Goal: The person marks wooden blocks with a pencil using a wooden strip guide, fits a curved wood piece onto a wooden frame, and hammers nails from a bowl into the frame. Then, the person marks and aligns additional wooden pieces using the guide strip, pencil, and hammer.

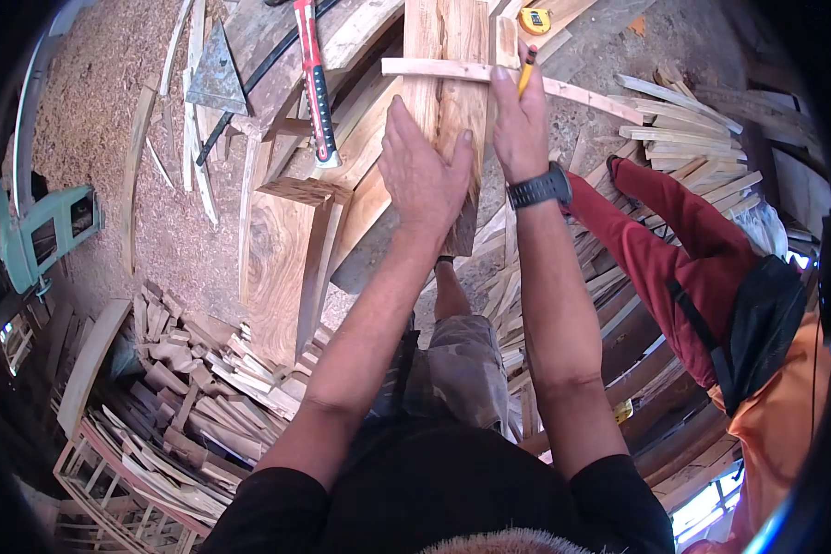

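Note:
My left hand (420, 175) lies flat with fingers stretched out, on or just over a thick wooden board (452, 32) with a dark crack along its length. My right hand (523, 125) has a yellow pencil (527, 72) between its fingers. The thumb of that hand is at a narrow wooden strip (434, 68), which crosses the board and reaches out to the right. A small wood block (507, 42) and a yellow tape measure (535, 19) are just beyond my right hand. Left of the board rests a hammer (316, 92) with a red and black handle.
A triangular metal square (218, 78) lies at upper left. Below it stands a squared timber (277, 249). Offcuts (222, 388) heap up at lower left, and wooden strips (683, 129) pile at right. A person in red trousers (656, 240) is close on my right.

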Available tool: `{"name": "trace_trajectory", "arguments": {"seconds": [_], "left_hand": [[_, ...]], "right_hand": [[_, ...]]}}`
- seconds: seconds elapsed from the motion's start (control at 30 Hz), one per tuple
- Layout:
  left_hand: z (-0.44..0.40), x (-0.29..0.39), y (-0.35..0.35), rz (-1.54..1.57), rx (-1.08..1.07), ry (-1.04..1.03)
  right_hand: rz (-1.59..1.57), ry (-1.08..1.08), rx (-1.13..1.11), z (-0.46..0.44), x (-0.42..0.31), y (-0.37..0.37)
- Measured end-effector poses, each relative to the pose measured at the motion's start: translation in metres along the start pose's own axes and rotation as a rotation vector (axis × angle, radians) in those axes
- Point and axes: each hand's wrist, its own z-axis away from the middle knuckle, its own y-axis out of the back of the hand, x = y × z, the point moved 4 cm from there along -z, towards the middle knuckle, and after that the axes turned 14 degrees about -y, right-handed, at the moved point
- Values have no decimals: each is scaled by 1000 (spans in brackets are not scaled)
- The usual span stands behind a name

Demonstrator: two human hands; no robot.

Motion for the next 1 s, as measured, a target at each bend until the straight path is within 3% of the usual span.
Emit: {"name": "trace_trajectory", "arguments": {"seconds": [0.37,0.5,0.63,0.77,0.87,1.0], "left_hand": [[2,-3,-1,35,25,-54],[0,-4,0,27,21,-50],[-2,-2,1,40,5,-43],[-2,-3,0,45,10,-53],[0,-3,-1,40,10,-48],[-1,0,3,58,-8,-18]], "right_hand": [[55,-113,11,-9,3,-8],[-27,-60,-18,-65,4,-22],[134,-167,13,-17,-8,-10],[-4,-67,8,-17,6,-12],[176,-90,66,-70,-14,-19],[65,140,94,-108,-13,-20]]}}
